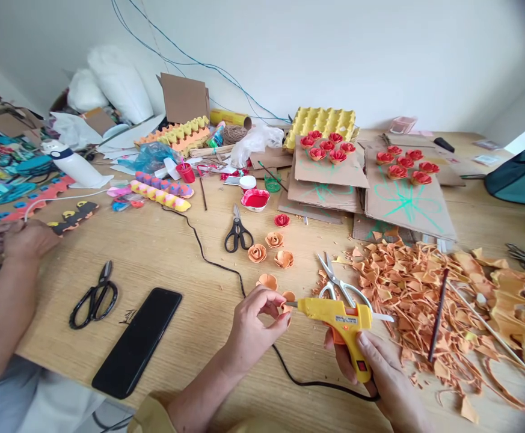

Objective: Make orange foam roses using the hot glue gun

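My right hand (382, 367) is wrapped round a yellow glue gun (329, 313), with a white glue stick (383, 317) poking out of its back end. The gun's nozzle meets a small orange egg-carton petal piece (288, 297), pinched between the fingers of my left hand (254, 322). Whether the nozzle touches the piece, I cannot tell. Just beyond lies an orange petal cup (267, 281), and past it several orange carton roses (257, 253) and one red rose (282, 221). White-handled scissors (341, 284) lie behind the gun.
Orange carton scraps (406, 288) heap at right. Red roses (337, 155) stand on cardboard sheets (329, 171). Red paint fills a dish (255, 199). Black scissors (239, 231), more scissors (95, 297) and a phone (138, 343) lie leftward. A black cord (307, 382) crosses the table. Another person's hands (25, 240) work at left.
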The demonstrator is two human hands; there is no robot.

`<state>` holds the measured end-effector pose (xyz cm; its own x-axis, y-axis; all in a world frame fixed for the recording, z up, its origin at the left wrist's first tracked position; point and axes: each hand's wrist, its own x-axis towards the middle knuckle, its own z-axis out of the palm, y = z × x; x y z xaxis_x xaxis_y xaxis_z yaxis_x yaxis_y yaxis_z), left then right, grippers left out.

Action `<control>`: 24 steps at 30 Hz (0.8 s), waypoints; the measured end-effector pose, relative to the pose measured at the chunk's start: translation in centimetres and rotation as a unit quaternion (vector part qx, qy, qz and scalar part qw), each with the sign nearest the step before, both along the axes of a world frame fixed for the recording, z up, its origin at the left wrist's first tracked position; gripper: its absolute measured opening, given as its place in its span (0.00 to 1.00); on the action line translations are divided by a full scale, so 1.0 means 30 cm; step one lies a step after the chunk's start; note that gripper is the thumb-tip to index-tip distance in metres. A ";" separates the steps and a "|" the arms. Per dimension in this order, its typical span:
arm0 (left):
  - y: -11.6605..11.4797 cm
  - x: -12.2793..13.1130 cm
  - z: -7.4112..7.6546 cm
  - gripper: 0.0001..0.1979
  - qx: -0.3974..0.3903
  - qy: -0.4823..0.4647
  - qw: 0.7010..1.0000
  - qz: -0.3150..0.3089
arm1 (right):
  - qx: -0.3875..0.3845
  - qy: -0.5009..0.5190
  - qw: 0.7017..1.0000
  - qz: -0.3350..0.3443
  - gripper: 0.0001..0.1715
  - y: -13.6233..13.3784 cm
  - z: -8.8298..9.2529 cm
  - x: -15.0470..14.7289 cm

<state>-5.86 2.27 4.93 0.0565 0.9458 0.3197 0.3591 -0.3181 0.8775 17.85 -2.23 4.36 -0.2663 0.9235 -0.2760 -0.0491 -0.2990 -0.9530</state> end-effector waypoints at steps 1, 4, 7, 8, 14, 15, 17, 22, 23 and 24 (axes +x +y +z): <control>0.001 0.000 0.002 0.07 -0.001 -0.004 1.000 -0.002 | 0.003 -0.001 1.000 0.000 0.29 0.000 0.000 0.002; 0.001 -0.002 0.009 0.07 -0.008 -0.015 1.000 -0.007 | 0.007 0.004 1.000 0.008 0.30 0.000 -0.006 0.006; -0.001 -0.004 0.013 0.07 -0.017 -0.024 0.999 -0.012 | 0.005 0.014 1.000 0.014 0.31 0.000 -0.014 0.008; -0.001 -0.005 0.013 0.07 -0.018 -0.026 0.999 -0.013 | 0.006 0.015 1.000 0.014 0.30 0.000 -0.016 0.008; -0.003 -0.006 0.008 0.08 0.000 -0.009 1.000 -0.012 | 0.033 -0.016 0.999 0.023 0.30 0.001 -0.011 0.014; -0.003 -0.006 0.008 0.08 0.006 -0.003 1.000 -0.011 | 0.042 -0.027 0.998 0.025 0.30 0.001 -0.010 0.017; -0.004 -0.008 0.007 0.08 0.018 0.007 1.000 -0.011 | 0.062 -0.050 0.996 0.031 0.30 0.001 -0.007 0.022; -0.003 -0.011 0.008 0.09 0.042 0.025 0.999 -0.014 | 0.125 -0.115 0.985 0.040 0.30 0.002 -0.003 0.035; -0.002 -0.011 0.007 0.09 0.045 0.030 0.998 -0.015 | 0.132 -0.125 0.982 0.041 0.30 0.003 -0.003 0.036; -0.002 -0.011 0.007 0.09 0.047 0.035 0.998 -0.015 | 0.139 -0.134 0.980 0.042 0.30 0.004 -0.003 0.038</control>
<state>-6.20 2.21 5.13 0.1094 0.9094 0.4013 0.4070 -0.4093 0.8166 18.99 -2.11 4.27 -0.2969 0.9508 -0.0879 0.2272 -0.0191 -0.9737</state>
